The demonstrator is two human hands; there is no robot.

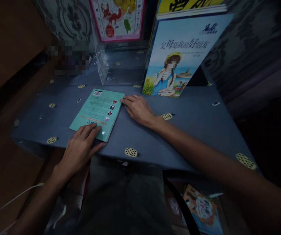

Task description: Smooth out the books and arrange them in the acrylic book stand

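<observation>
A teal book (98, 107) lies flat near the table's front edge, back cover up, with a barcode at its far left corner. My left hand (81, 145) rests on the near end of the book, fingers stretched over the cover and thumb along the near edge. At the far right corner, my right hand (137, 107) touches the book with its fingertips, the palm low over the cloth and the fingers extended. Neither hand is wrapped around the book.
A blue picture book (177, 58) stands upright at the back right, other books behind it. Left of it is a clear acrylic rack (102, 65) below a pink-framed picture (120, 19). A pineapple-print cloth (191, 130) covers the table. Another book (202, 209) lies below, at the right.
</observation>
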